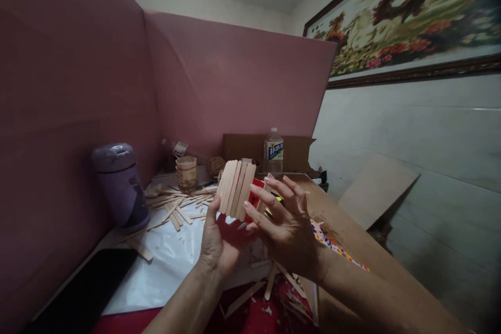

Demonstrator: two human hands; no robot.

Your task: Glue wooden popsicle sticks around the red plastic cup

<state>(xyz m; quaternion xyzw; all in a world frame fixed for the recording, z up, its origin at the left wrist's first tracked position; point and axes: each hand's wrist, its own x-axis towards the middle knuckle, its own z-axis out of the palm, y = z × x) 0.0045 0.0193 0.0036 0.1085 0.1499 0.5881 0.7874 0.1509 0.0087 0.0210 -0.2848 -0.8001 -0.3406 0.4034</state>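
Note:
A red object [256,194], its full shape hidden, is faced with flat wooden craft sticks [235,190] set side by side. My left hand [216,242] grips it from below, its thumb along the left edge and its other fingers mostly hidden underneath. On the right side, my right hand [284,214] has its fingertips against the outermost stick and the red surface, with the thumb tip near the lower edge. Its upper fingers are stretched and apart. Behind the right fingers a small yellow and black thing [278,198] is partly covered.
Loose craft sticks [176,214] lie scattered on white sheeting [168,271]. A purple tumbler [121,188] stands left, beside a dark flat object [86,287]. Behind are a small wooden cup [187,173], a twine ball [215,166], a plastic bottle [273,151] and cardboard [299,154].

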